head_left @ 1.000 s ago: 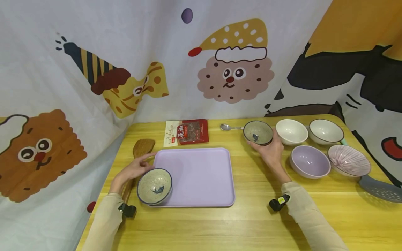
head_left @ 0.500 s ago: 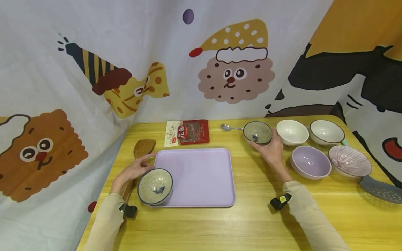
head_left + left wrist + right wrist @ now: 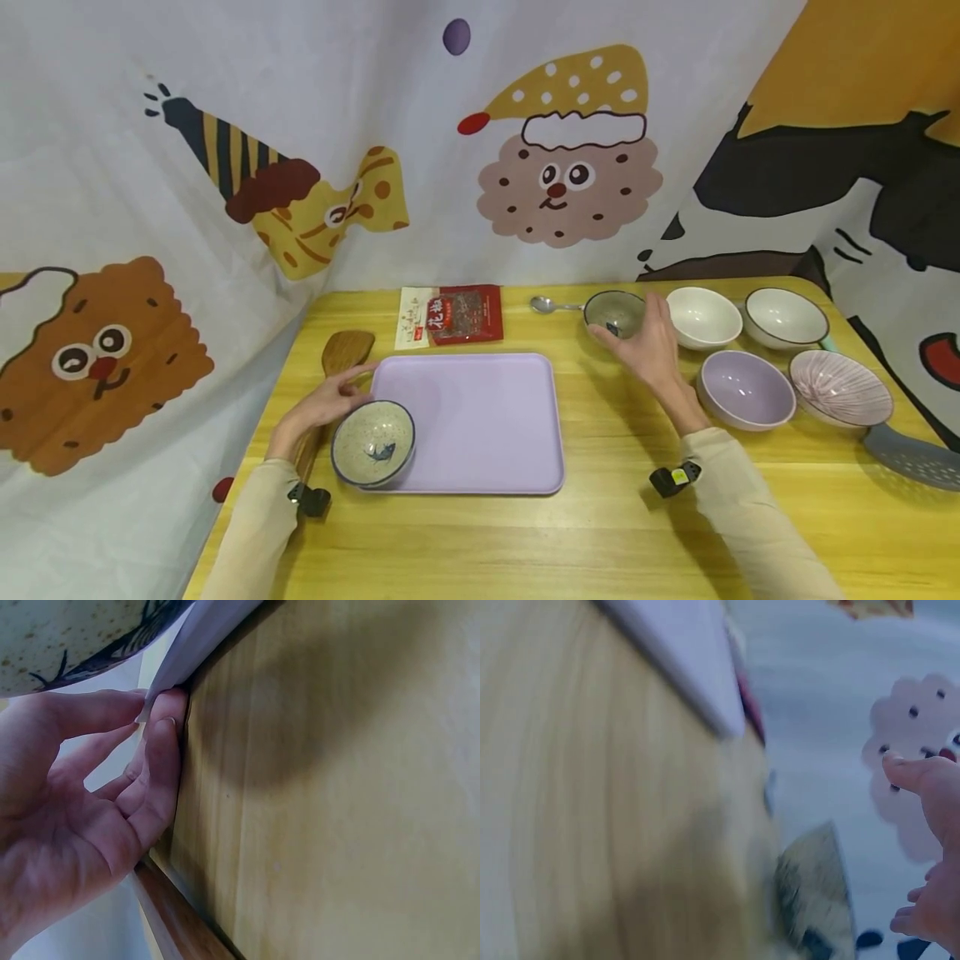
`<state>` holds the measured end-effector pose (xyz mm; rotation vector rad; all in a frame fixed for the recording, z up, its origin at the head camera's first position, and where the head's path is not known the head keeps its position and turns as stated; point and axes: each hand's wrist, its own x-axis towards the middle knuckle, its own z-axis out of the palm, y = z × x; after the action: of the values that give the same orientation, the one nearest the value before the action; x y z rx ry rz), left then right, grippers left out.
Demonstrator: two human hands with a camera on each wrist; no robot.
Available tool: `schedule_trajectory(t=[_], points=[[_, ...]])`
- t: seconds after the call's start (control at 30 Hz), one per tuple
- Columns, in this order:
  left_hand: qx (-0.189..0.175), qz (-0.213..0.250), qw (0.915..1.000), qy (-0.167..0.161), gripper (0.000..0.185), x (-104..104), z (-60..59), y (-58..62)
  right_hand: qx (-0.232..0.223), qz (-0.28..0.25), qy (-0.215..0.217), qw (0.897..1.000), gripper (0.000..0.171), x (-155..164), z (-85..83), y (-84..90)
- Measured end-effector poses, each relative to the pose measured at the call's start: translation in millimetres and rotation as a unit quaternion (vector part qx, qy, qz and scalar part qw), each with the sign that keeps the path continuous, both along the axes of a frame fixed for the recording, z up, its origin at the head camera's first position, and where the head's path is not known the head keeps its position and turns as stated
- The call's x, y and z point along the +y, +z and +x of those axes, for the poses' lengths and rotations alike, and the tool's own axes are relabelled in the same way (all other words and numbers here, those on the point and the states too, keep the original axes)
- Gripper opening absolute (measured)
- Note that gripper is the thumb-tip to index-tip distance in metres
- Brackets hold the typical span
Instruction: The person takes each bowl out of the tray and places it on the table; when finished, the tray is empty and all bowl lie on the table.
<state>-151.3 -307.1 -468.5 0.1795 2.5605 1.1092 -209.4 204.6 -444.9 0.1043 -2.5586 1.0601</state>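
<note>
My left hand [image 3: 324, 404] is at the left edge of a lilac tray [image 3: 480, 425]. In the left wrist view, its thumb and curled fingers pinch the tray's rim. Right beside this hand, a speckled bowl with a blue rim and a blue fish motif [image 3: 375, 433] sits over the tray's lower left corner. My right hand [image 3: 652, 346] hovers at the near right side of a similar speckled bowl [image 3: 611, 310] at the back of the table. The right wrist view has this hand [image 3: 937, 840] raised off the bowl [image 3: 817, 889], thumb spread away from the fingers.
Behind the tray lies a red-and-cream packet of Sichuan pepper [image 3: 465, 312], with a metal spoon [image 3: 543, 305] to its right. A wooden spatula [image 3: 347, 350] lies left of the tray. At right stand several bowls, including a lilac one [image 3: 746, 390], and a grey slotted turner [image 3: 911, 457].
My right hand has let go of the far speckled bowl and lifted off it slightly. The left hand has stayed at the tray's edge.
</note>
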Motion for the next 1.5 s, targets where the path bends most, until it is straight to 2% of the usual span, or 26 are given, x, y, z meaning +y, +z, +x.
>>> schedule_trajectory(t=[0.1, 0.3, 0.5, 0.77, 1.17, 1.3, 1.5], points=[[0.000, 0.006, 1.0000, -0.002, 0.062, 0.9, -0.1, 1.5, 0.007, -0.010, 0.023, 1.000, 0.101, -11.1, 2.8, 11.1], [0.000, 0.010, 0.9999, -0.009, 0.063, 1.5, -0.3, 2.8, -0.031, -0.028, 0.089, 0.995, 0.103, -42.0, 16.5, 29.9], [0.002, 0.006, 0.9999, -0.012, 0.062, -0.2, 0.0, 1.5, -0.048, -0.043, 0.161, 0.985, 0.108, -83.0, 32.8, 34.7], [0.011, 0.007, 0.9998, -0.012, 0.062, 0.7, 1.1, 0.5, -0.088, -0.045, 0.245, 0.964, 0.118, -131.3, 51.5, 25.1], [0.016, 0.003, 0.9999, -0.004, 0.061, 2.7, 1.8, -0.2, -0.089, -0.029, 0.356, 0.930, 0.138, -190.1, 79.6, 0.8], [0.016, 0.006, 0.9998, -0.005, 0.061, 4.2, 0.7, -0.7, -0.091, -0.022, 0.393, 0.915, 0.142, -205.8, 89.1, -7.0], [0.018, 0.008, 0.9998, -0.007, 0.061, 2.5, 1.4, -2.1, -0.090, 0.013, 0.431, 0.898, 0.144, -225.6, 99.1, -18.8]])
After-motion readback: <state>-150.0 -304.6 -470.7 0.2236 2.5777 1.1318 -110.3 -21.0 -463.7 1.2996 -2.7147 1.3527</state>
